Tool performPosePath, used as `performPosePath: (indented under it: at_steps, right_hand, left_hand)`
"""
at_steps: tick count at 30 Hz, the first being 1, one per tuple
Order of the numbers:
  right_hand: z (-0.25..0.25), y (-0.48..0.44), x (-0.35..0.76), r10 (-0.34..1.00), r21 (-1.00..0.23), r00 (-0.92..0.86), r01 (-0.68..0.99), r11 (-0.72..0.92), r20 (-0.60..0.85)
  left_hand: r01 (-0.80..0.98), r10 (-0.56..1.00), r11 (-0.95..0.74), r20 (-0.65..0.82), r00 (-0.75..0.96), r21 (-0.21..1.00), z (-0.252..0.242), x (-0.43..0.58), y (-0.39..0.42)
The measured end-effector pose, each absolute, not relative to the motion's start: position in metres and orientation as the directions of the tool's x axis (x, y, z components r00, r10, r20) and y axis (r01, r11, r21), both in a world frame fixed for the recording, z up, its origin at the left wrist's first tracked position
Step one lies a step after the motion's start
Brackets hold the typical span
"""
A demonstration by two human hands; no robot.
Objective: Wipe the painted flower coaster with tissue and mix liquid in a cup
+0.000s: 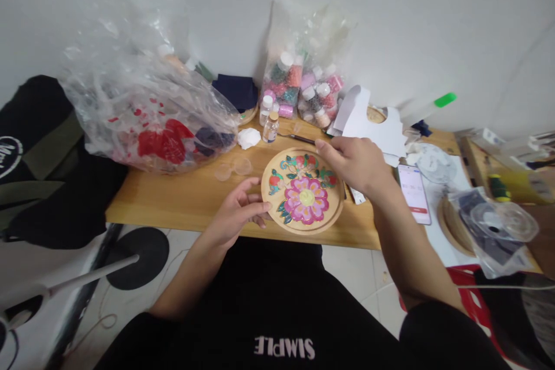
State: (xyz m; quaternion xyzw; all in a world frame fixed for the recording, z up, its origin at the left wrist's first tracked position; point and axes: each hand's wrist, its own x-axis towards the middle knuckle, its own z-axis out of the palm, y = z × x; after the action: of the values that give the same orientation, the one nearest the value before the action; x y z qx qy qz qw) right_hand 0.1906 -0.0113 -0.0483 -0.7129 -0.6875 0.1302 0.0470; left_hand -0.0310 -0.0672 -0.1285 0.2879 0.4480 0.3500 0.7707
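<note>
Wood only under the fingers: with left hand [236,211] pinching the near-left rim of the painted disc [303,193], flat between both hands, and right hand [358,165] bunched at its far rim (grip there unclear), steer clear of the flower.

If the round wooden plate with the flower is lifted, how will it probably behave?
The wooden plate looks stiff and thin, so probably light. It lies flat, so unlikely to roll. Its glossy painted flower may smear.
</note>
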Motion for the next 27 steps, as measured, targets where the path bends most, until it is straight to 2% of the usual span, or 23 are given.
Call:
performPosePath:
  at_steps: [9, 21, 27]
  right_hand:
    - [-0.042, -0.01, 0.173, 0.992, -0.152, -0.046, 0.988, 0.028, -0.114]
    - [-0.045, -0.013, 0.178, 0.993, -0.173, -0.071, 0.983, 0.054, -0.091]
    - [-0.044, -0.012, 0.175, 0.993, -0.13, -0.064, 0.99, 0.051, -0.098]
  left_hand:
    - [-0.254, 0.795, 0.588, -0.491, 0.356, 0.768, -0.13, -0.029, -0.068]
    - [-0.269, 0.795, 0.592, -0.496, 0.349, 0.76, -0.13, -0.029, -0.069]
    - [-0.266, 0.796, 0.59, -0.493, 0.351, 0.762, -0.13, -0.029, -0.07]
